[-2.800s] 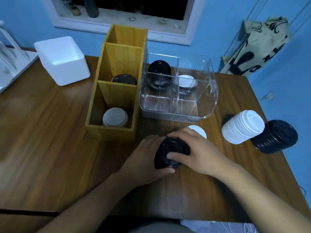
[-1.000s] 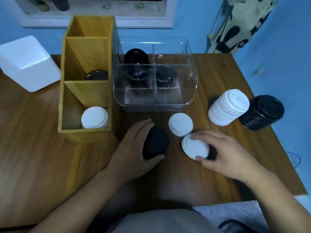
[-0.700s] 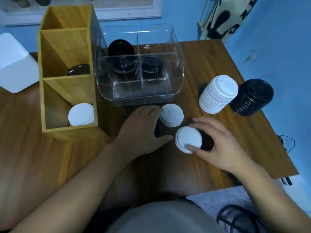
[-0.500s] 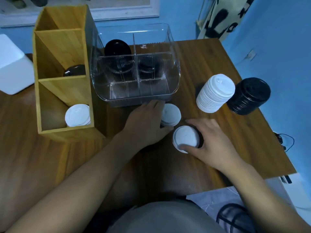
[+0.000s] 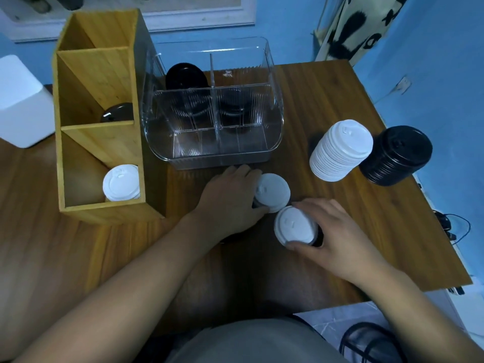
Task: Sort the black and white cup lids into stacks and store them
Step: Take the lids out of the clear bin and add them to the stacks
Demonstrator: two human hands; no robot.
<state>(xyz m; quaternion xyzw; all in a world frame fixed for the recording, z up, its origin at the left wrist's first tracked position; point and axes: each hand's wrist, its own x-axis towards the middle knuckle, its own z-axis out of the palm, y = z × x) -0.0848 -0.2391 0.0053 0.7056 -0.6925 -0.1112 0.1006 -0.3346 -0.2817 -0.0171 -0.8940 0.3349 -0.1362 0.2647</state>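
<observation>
My left hand (image 5: 227, 203) curls over a small black lid stack (image 5: 255, 203) that is almost fully hidden under it. That hand sits right against a short white lid stack (image 5: 273, 192) on the table. My right hand (image 5: 335, 231) grips a short mixed stack (image 5: 294, 226), white lid on top and black lids showing beneath. At the right stand a tall white lid stack (image 5: 340, 150) and a tall black lid stack (image 5: 395, 155), both leaning.
A wooden organizer (image 5: 99, 74) holds white lids (image 5: 120, 183) in its front section and a black lid (image 5: 116, 116) in the middle one. A clear divided bin (image 5: 275, 106) holds black lids (image 5: 186, 77). A white foam box (image 5: 18, 100) is at the left. The table edge is near my right wrist.
My left hand slid the black stack away from me, up against the short white stack near the clear bin. My right hand keeps its grip on the white-topped stack, shifted slightly left.
</observation>
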